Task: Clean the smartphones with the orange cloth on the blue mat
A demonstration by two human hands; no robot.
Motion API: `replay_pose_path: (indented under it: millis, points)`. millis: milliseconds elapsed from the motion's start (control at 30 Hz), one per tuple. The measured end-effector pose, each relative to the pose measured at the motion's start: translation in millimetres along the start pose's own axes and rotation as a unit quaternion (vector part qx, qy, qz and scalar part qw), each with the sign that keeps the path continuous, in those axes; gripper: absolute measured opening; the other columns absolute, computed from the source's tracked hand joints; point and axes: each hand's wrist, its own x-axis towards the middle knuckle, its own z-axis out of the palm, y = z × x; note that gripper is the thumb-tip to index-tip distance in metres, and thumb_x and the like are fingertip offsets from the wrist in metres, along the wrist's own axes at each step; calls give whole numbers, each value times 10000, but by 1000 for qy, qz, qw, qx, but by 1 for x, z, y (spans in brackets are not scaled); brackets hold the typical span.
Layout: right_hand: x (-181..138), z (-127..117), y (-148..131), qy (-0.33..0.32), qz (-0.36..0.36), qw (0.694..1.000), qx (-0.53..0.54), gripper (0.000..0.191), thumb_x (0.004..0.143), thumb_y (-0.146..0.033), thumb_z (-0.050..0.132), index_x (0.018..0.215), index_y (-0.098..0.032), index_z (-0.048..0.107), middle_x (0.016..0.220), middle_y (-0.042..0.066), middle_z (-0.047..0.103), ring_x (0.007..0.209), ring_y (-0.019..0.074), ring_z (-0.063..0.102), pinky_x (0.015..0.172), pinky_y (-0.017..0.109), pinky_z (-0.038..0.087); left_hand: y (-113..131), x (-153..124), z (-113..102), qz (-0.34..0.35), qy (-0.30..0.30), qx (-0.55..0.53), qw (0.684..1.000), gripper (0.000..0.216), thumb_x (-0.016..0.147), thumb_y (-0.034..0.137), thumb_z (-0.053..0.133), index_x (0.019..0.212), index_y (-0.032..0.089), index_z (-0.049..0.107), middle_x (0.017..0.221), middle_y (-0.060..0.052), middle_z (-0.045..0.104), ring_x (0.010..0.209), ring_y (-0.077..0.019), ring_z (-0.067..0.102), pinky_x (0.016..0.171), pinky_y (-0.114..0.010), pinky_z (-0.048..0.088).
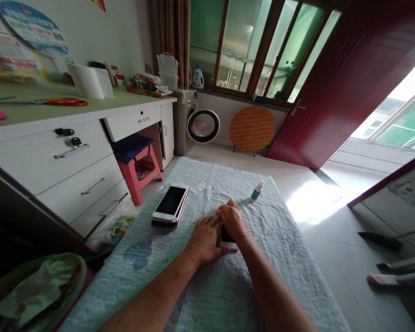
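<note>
A smartphone [227, 238] with a dark screen and a pale lower border lies on the cloth-covered table, partly hidden under my hands. My left hand [203, 240] grips it along the left side, thumb at the lower edge. Over the upper part of the screen, my right hand [233, 219] is closed on a small orange piece [219, 210]; most of it is hidden by the fingers, and I cannot tell its material. A small spray bottle [256, 192] with a blue label stands beyond my right hand. To the left, a white smartphone [170, 203] tops a stack of phones.
A light blue quilted cloth [276, 272] covers the table. At left are a white drawer desk [55, 161], a red stool [138, 173] and a green-rimmed basket [81, 272]. Behind stand a washing machine [184, 117] with its door open and a round folded tabletop [252, 129].
</note>
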Motion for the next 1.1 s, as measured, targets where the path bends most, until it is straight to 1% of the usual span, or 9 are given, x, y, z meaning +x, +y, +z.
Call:
replay_pose_path:
  millis: [167, 333, 433, 600, 733, 900, 967, 1033, 1100]
  points:
    - [-2, -8, 15, 8, 16, 1000, -6, 260, 886, -158, 495, 803, -190, 739, 813, 47, 591, 731, 135, 545, 692, 226, 380, 1, -1, -1, 9, 11, 1, 1000, 783, 699, 618, 694, 1342, 219, 492, 1349, -90, 558, 1222, -327, 494, 1087, -467, 309]
    - [-8, -18, 39, 15, 35, 999, -29, 243, 856, -133, 520, 797, -195, 748, 771, 41, 584, 695, 134, 534, 656, 226, 371, 1, -2, 0, 10, 12, 9, 1000, 812, 720, 701, 628, 1341, 195, 493, 1372, -124, 533, 1246, -347, 474, 1091, -479, 294]
    - [-12, -19, 46, 27, 37, 998, -37, 228, 855, -141, 534, 805, -194, 749, 762, 41, 581, 688, 136, 526, 655, 228, 370, 1, -2, 1, 9, 9, 17, 1000, 828, 724, 728, 606, 1325, 167, 506, 1389, -149, 518, 1258, -356, 463, 1096, -480, 287]
    - [-14, -13, 35, 49, 50, 997, -25, 245, 894, -169, 514, 818, -187, 745, 799, 50, 591, 736, 140, 532, 686, 228, 372, 0, -1, 0, 16, 8, 17, 1000, 802, 738, 701, 615, 1323, 164, 502, 1371, -146, 532, 1251, -350, 468, 1093, -479, 291]
    - [-10, -7, 23, 38, 56, 998, -15, 253, 914, -181, 502, 827, -190, 739, 830, 45, 588, 785, 137, 535, 728, 222, 372, 0, -1, -1, 24, 11, 8, 1000, 745, 733, 658, 650, 1300, 193, 517, 1338, -117, 556, 1222, -340, 489, 1080, -476, 308]
    - [-7, -2, 18, 26, 31, 999, -24, 257, 933, -196, 487, 859, -190, 733, 844, 39, 574, 787, 132, 523, 740, 222, 369, -2, 0, 2, 28, 16, -4, 999, 743, 711, 625, 690, 1306, 221, 503, 1336, -96, 558, 1218, -334, 495, 1082, -483, 312]
    - [-7, -2, 17, 23, 20, 999, -19, 255, 935, -199, 488, 861, -191, 732, 845, 37, 572, 781, 129, 522, 738, 220, 372, -3, 0, 5, 26, 19, -8, 999, 763, 700, 613, 702, 1318, 223, 484, 1340, -101, 553, 1227, -339, 491, 1086, -491, 310]
    - [-10, -5, 16, 12, 9, 1000, -7, 252, 932, -199, 492, 858, -193, 734, 843, 36, 572, 777, 125, 525, 732, 215, 376, -5, 0, 8, 16, 28, -12, 999, 825, 684, 602, 717, 1354, 210, 437, 1382, -126, 512, 1269, -354, 459, 1095, -509, 299]
    - [-12, -10, 14, -5, -3, 1000, 8, 254, 922, -187, 497, 842, -193, 737, 839, 35, 574, 770, 120, 533, 722, 210, 381, -6, 0, 11, 4, 44, -23, 999, 935, 658, 597, 730, 1408, 195, 343, 1432, -159, 451, 1322, -367, 408, 1098, -528, 296]
